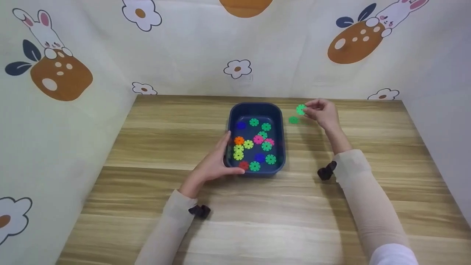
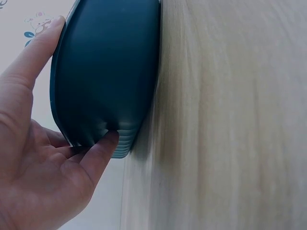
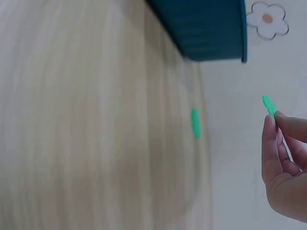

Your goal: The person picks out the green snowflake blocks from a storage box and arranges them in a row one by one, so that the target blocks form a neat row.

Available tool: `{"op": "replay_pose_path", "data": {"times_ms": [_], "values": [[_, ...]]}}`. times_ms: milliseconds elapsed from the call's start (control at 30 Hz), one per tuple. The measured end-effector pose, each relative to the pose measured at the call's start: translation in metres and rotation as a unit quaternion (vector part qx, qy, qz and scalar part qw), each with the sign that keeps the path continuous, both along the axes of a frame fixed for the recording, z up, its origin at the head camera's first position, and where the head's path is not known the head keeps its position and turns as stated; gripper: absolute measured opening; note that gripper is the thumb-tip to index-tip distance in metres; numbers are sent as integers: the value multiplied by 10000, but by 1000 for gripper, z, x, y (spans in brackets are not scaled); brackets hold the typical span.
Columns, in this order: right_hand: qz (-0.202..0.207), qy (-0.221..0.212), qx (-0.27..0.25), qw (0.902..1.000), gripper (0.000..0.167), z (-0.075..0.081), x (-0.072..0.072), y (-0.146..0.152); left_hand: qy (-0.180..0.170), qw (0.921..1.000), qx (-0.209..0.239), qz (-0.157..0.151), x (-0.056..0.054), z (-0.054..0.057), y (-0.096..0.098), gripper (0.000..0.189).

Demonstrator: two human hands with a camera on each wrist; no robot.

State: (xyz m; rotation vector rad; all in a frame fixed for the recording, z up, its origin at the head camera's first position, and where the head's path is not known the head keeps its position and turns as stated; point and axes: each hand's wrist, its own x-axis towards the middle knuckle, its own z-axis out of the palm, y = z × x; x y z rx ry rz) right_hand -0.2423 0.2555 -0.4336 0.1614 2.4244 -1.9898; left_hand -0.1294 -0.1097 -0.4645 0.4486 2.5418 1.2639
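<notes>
A dark blue plastic bin (image 1: 283, 147) sits on the table and holds several snowflake building discs in green, yellow, pink, orange, red and blue. My left hand (image 1: 215, 162) holds the bin at its near left corner, thumb on the near rim and fingers along the left wall; the left wrist view shows fingertips (image 2: 111, 136) against the outer wall. Right of the bin's far end, my right hand (image 1: 323, 113) pinches a green snowflake disc (image 1: 300, 109) between thumb and fingers, raised above the table. Another green disc (image 1: 293, 120) lies on the table below it.
The wood-grain table (image 1: 162, 136) ends at the back against a printed cloth (image 1: 191, 55) with rabbits and flowers. Cloth also hangs along the left, and a pale wall (image 1: 434, 92) stands on the right. A black wrist camera (image 1: 326, 171) is strapped at the right sleeve.
</notes>
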Motion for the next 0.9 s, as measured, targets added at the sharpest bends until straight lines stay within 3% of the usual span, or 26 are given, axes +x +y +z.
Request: {"op": "replay_pose_path", "data": {"times_ms": [167,433,600,900], "values": [[-232,-357,377,9984,23,-12,-2,16,-35,10000,-37,-45,0,1,0,129],[-130,-817,1112,9904,27,-22,-3,21,-72,10000,15,9,-1,-4,1,127],[-117,-898,1303,9873,25,-29,-6,21,-107,9999,4,19,-1,-3,1,129],[-190,-934,2175,9714,19,-27,-12,13,68,10000,-24,-47,0,-1,-1,129]]}}
